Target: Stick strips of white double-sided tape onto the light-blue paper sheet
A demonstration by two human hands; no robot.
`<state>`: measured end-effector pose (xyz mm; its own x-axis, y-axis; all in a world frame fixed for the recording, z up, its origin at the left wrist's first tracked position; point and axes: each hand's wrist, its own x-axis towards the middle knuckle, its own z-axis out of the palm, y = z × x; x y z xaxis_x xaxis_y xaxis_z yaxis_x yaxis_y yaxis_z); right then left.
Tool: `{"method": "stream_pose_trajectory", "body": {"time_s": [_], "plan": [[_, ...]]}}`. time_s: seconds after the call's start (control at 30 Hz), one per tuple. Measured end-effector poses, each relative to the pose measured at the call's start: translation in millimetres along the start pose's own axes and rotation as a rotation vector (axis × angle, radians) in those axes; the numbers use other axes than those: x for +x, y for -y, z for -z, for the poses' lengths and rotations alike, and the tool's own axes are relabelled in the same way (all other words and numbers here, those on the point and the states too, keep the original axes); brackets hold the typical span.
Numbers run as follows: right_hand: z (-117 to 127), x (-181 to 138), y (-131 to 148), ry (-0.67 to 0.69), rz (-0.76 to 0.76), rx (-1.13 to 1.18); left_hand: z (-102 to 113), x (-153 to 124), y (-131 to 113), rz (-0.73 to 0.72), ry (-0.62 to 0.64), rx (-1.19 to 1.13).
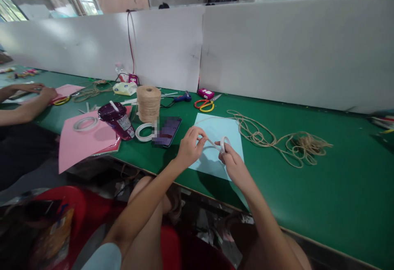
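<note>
Above a light blue sheet of paper (pixel 215 171), my right hand (pixel 231 159) grips a roll of white tape (pixel 225 143). A thin strip runs from the roll to my left hand (pixel 191 146), whose thumb and fingers pinch its end. Beige twine (pixel 255 132) lies in loose loops to the right of the paper and ends in a tangled bundle (pixel 309 143). One strand of it reaches across the top of the sheet. Red and yellow scissors (pixel 205 105) rest behind the paper.
Left of the paper lie a phone (pixel 168 131), another tape roll (pixel 144 132), a twine spool (pixel 149 104) and a tilted-looking purple cup (pixel 117 120). Pink paper (pixel 83 138) overhangs the table edge. A glue gun (pixel 183 97) sits behind. A co-worker's hands (pixel 46 93) are at far left.
</note>
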<state>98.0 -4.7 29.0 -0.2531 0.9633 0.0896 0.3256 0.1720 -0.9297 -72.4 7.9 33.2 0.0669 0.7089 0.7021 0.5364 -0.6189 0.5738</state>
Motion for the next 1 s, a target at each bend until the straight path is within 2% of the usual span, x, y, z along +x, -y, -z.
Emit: {"method": "stream_pose_trajectory", "body": {"time_s": [0.1,0.27,0.5,0.63,0.77,1.0], "plan": [[-6,-4,4,0.062,0.001,-0.043,-1,0,5,0.068,0.023,0.043],[-11,-4,1,0.118,-0.001,-0.120,-3,-2,6,0.054,0.029,0.130],[-16,0,-2,0.076,0.001,-0.155,-2,-2,9,0.049,0.033,0.184],[-17,2,-3,0.008,-0.038,-0.179,-1,-3,7,0.006,0.032,0.191],[-15,6,-7,-0.105,-0.058,-0.218,-4,-6,0,-0.095,0.001,0.224],[-3,12,-4,-0.271,-0.063,-0.327,-12,-16,-11,-0.319,0.031,0.290]]}}
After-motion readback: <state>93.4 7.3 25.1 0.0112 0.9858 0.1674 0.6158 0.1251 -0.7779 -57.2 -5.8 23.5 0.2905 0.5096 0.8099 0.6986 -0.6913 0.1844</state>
